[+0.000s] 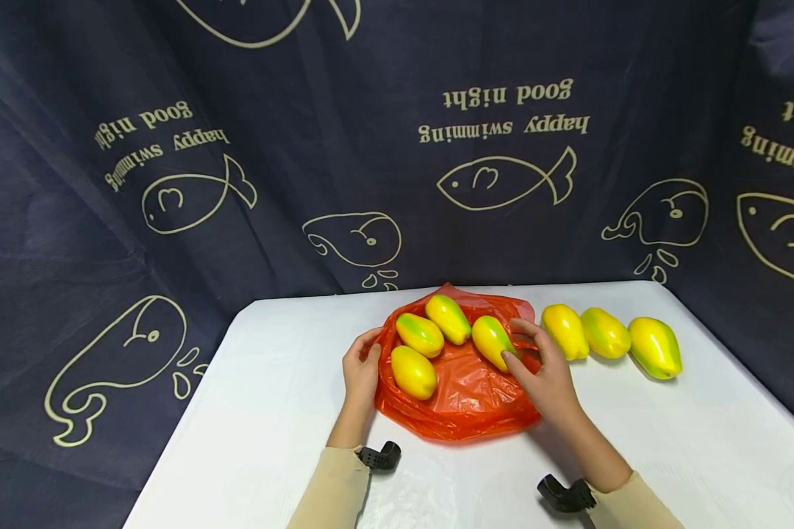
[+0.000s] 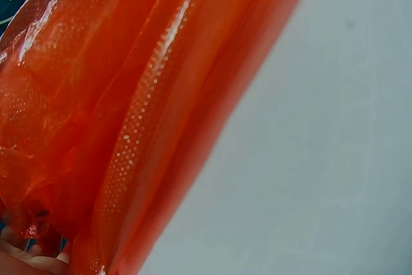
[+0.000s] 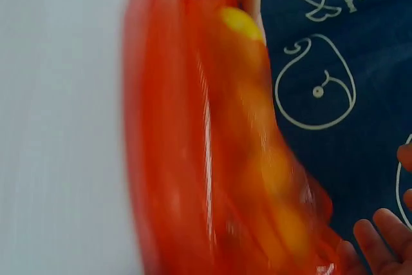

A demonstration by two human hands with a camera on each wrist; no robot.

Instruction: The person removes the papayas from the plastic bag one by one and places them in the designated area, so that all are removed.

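Four yellow-green fruits (image 1: 415,373) inside red bag (image 1: 459,422), three fruits (image 1: 606,333) right of bag. Left hand (image 1: 361,373) pinches bag's left rim; right hand (image 1: 549,375) at bag's right rim, thumb and fingers apart.

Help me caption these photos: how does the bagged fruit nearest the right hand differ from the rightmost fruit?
The bagged fruit lies in the red bag; the rightmost fruit lies on the white table. The right hand is at the bagged fruit, while no hand is at the rightmost fruit. Both are oblong, yellow and green.
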